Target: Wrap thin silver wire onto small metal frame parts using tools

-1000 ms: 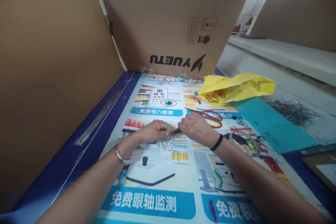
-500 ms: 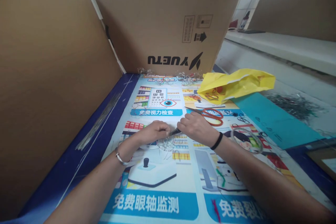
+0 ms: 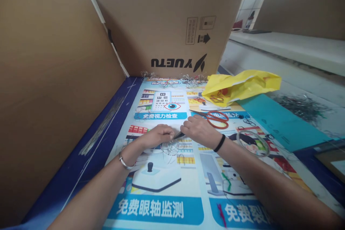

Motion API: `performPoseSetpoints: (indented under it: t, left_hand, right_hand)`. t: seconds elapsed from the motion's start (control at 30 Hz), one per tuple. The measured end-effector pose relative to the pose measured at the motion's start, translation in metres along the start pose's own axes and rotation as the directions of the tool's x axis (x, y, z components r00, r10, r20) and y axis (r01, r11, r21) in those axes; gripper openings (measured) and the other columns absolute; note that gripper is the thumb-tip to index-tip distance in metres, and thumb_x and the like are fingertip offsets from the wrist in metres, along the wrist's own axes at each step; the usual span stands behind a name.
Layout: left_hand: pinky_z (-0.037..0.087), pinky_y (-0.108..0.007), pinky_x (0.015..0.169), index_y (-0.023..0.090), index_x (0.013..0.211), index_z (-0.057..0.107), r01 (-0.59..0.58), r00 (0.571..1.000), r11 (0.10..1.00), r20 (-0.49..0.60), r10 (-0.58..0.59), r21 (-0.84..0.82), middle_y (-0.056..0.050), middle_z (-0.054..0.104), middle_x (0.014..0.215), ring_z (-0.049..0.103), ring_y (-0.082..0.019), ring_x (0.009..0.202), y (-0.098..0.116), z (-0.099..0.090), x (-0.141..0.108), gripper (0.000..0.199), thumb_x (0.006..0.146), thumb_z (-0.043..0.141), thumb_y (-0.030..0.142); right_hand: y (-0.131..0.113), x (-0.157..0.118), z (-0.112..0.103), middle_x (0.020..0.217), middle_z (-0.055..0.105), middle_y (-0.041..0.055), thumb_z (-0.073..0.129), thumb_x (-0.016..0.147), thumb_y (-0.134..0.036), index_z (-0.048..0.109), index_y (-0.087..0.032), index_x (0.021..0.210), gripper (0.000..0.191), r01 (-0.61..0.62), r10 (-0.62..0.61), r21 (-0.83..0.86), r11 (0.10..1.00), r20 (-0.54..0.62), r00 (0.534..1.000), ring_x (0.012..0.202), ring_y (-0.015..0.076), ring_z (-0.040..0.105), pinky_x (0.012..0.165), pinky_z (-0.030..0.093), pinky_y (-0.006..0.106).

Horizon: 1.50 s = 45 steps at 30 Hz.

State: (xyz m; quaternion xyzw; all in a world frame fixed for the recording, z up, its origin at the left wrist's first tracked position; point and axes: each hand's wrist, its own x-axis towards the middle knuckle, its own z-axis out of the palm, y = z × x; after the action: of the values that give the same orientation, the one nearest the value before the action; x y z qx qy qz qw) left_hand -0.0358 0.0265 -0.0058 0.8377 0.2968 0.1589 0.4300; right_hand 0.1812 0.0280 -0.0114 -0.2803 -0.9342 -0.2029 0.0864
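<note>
Hardly anything has shifted: the right hand (image 3: 198, 129) still has its fingers wrapped around a dark pointed tool (image 3: 179, 135), and the left hand (image 3: 159, 136) still seems to pinch thin wire (image 3: 172, 147), looped below its fingers, so work stays at one spot; red-handled scissors (image 3: 217, 119) lie just beyond the right fingers.

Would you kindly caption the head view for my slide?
Right hand holds a dark tool pointing toward left hand, near tangled wire and scissors.
</note>
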Motion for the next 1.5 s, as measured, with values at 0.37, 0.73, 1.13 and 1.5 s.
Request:
performPoseSetpoints:
  t: [0.37,0.73,1.13,1.5]
  left_hand:
    - [0.03,-0.024,0.06,0.016,0.06,0.041,0.102,0.994,0.993,-0.034,-0.104,-0.054,0.003,0.038,0.063,0.035,-0.01,0.063,0.002,0.001,0.0,0.021,0.08,0.043,0.022]
    - [0.033,-0.023,0.06,0.016,0.072,0.053,0.192,0.918,0.947,-0.293,-0.265,-0.256,0.001,0.048,0.068,0.043,-0.01,0.063,-0.014,0.005,-0.002,0.014,0.079,0.048,0.027]
    - [0.036,-0.022,0.061,0.016,0.07,0.054,0.221,0.894,0.954,-0.349,-0.282,-0.203,0.001,0.053,0.067,0.047,-0.011,0.063,-0.013,0.008,0.001,0.016,0.079,0.046,0.026]
    - [0.036,-0.022,0.061,0.016,0.069,0.055,0.243,0.893,0.96,-0.356,-0.276,-0.137,0.0,0.054,0.068,0.047,-0.012,0.065,-0.007,0.006,0.0,0.017,0.079,0.044,0.025]
  right_hand:
    - [-0.004,0.0,0.007,0.064,0.057,0.0028,0.051,0.082,-0.011,0.057,-0.016,0.074,0.012,-0.065,0.064,0.028,0.998,0.033,0.997,0.061,0.0147,0.044,0.056,0.017,0.029]
    - [0.007,-0.007,0.025,0.068,0.059,0.0036,0.054,0.079,-0.02,0.06,-0.016,0.071,0.011,-0.3,0.308,0.097,0.949,-0.081,0.948,0.068,0.0158,0.047,0.064,0.024,0.029]
    - [0.004,-0.006,0.023,0.065,0.056,0.002,0.053,0.079,-0.012,0.056,-0.018,0.068,0.013,-0.198,0.201,0.055,0.979,-0.077,0.977,0.068,0.0166,0.045,0.063,0.022,0.031]
    - [0.007,-0.007,0.018,0.066,0.056,0.0022,0.05,0.082,-0.01,0.056,-0.018,0.071,0.015,-0.156,0.156,0.013,0.988,-0.037,0.987,0.066,0.0172,0.044,0.062,0.02,0.032]
